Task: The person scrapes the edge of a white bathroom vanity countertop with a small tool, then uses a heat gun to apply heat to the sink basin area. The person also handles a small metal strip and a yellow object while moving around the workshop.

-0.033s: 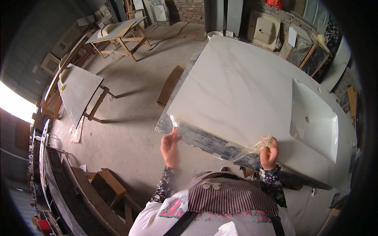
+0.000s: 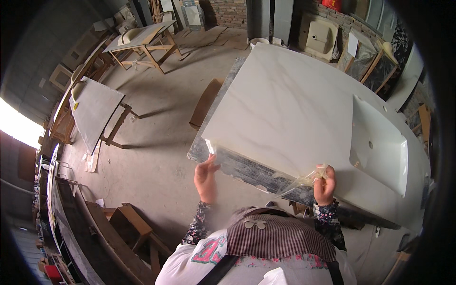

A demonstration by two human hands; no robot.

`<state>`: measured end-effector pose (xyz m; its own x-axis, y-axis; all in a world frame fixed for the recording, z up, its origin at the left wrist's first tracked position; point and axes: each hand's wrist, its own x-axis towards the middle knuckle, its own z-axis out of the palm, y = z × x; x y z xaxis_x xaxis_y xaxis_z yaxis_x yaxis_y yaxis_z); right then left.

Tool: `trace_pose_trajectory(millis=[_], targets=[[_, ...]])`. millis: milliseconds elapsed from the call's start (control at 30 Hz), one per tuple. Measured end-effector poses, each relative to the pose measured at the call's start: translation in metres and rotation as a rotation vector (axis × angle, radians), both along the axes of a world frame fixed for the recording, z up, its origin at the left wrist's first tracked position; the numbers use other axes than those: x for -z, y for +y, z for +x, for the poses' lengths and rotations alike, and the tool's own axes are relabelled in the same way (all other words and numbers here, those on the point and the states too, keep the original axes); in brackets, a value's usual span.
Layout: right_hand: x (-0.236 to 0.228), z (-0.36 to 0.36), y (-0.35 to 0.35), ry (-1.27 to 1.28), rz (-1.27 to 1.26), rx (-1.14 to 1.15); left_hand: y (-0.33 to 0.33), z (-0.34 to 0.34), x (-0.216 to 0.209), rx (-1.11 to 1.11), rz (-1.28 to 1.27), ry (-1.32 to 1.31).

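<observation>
White slab (image 2: 280,109) lies on dark bench (image 2: 247,172); grey floor (image 2: 171,107), brick wall (image 2: 225,14) beyond. Right hand (image 2: 325,186) pinches clear film (image 2: 311,178); left hand (image 2: 205,178) at slab corner, grip unclear.

No legible text or signs

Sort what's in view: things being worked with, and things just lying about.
In use:
- white slab with its basin
- dark base under the slab
- clear film, held in the right hand
- left hand, at the slab's near left corner

Apparently just lying about:
- sink by the brick wall
- grey panel
- brown box
</observation>
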<state>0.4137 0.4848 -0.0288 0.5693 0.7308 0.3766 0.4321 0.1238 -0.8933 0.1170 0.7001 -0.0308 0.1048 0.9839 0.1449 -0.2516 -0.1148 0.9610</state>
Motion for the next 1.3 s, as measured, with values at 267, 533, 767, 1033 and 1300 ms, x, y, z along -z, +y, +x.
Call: trace_pose_trajectory(millis=[267,533,767,1033,1300], targets=[[0.001,0.001,0.002,-0.07,0.03,0.04,-0.017,0.006,-0.01,-0.025,-0.186,-0.13],[0.014,0.006,0.002,-0.056,0.03,0.071,-0.055,-0.006,-0.022,0.049,-0.327,-0.003],[-0.001,-0.006,0.012,0.046,0.1,0.063,-0.053,-0.024,-0.021,0.107,-0.261,0.054],[-0.032,-0.11,0.013,0.391,-0.18,-0.762,-0.064,-0.03,-0.028,0.171,-0.063,0.2],[-0.005,-0.107,0.064,1.295,-0.295,-0.55,-0.093,-0.056,-0.04,0.338,0.035,0.361]])
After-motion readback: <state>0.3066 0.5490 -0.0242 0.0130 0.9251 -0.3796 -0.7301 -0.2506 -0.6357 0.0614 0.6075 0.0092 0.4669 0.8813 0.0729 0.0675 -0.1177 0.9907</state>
